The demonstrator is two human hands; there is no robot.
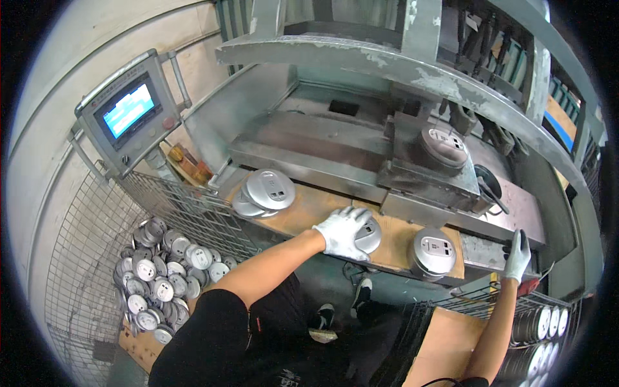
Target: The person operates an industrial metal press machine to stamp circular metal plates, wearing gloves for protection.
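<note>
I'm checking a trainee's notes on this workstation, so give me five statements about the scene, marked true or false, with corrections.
1. The left grip covers part of a round metal piece. True.
2. The right grip is inside the mesh cage at left. False: it is by the machine's front edge, at right.
3. The control panel's screen is lit. True.
4. The cage's metal discs stand in neat rows. False: they lie in a loose heap.
5. Both grips wear black gloves. False: the left one's glove is white, and the right one's is mostly pale.
</note>
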